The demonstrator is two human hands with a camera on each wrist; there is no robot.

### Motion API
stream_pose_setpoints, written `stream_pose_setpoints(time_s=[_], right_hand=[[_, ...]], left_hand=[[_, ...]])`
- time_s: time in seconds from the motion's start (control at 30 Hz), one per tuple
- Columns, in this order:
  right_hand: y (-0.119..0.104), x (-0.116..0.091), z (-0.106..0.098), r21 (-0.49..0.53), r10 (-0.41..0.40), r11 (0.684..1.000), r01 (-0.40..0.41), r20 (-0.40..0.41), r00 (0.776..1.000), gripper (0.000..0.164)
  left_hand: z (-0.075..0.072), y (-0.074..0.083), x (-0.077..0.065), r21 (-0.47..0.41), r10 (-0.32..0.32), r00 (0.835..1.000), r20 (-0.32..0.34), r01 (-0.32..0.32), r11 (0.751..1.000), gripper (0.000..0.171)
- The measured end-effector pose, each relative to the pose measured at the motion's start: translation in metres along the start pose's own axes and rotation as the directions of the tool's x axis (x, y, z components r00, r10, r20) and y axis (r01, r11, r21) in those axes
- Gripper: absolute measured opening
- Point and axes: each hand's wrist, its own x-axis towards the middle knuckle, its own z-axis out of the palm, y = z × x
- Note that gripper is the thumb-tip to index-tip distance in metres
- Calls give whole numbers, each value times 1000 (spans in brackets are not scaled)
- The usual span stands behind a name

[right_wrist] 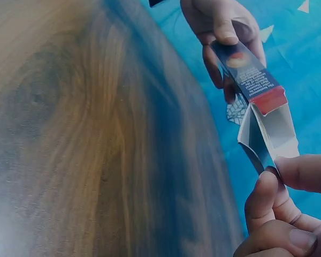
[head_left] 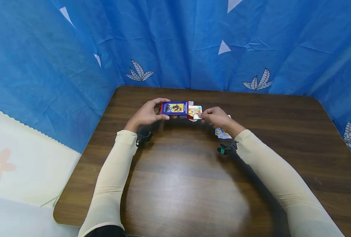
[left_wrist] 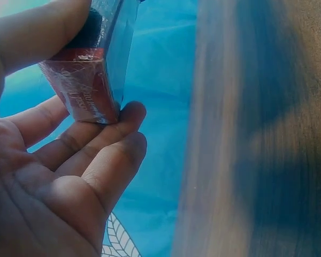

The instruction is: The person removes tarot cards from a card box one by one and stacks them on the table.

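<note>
A blue and red card box [head_left: 175, 108] with a yellow picture on its face is held above the table by my left hand [head_left: 147, 113], thumb on one side and fingers on the other. In the left wrist view the box's red closed end [left_wrist: 83, 88] faces the palm. From the box's open right end a picture card [head_left: 194, 111] sticks partway out. My right hand [head_left: 215, 117] pinches that card by its outer edge between thumb and finger. The right wrist view shows the open end with a white flap [right_wrist: 281, 128] folded out. How many cards are inside is hidden.
Several loose picture cards [head_left: 222, 133] lie on the brown wooden table [head_left: 175, 184], partly hidden below my right hand. A blue patterned curtain [head_left: 175, 42] hangs along the table's far edge. Dark straps with small devices sit at both wrists.
</note>
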Motion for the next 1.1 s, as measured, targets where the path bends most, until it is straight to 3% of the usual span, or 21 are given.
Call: stream_pose_setpoints(time_s=[0.4,0.53,0.63,0.8,0.97,1.1], right_hand=[[20,-11,-28,73,18,997,-17,-16,1000,36],[29,-13,-41,120,38,992,-29,-69,997,36],[34,-15,-53,100,32,995,-18,-135,990,42],[45,-16,-68,-118,-30,993,1,-237,971,39],[60,-5,-71,-377,-103,926,-22,-309,946,31],[67,0,-65,-469,-112,880,-68,-345,932,25]], left_hand=[[3,-1,0,-19,1,1000,16,0,1000,65],[3,-1,0,-20,14,1000,18,-13,1000,66],[3,0,-1,-8,19,1000,13,-19,1000,67],[3,1,-1,2,13,1000,14,-13,1000,68],[1,1,-2,-13,10,1000,18,-10,1000,67],[2,1,-2,-14,29,999,24,-28,999,66]])
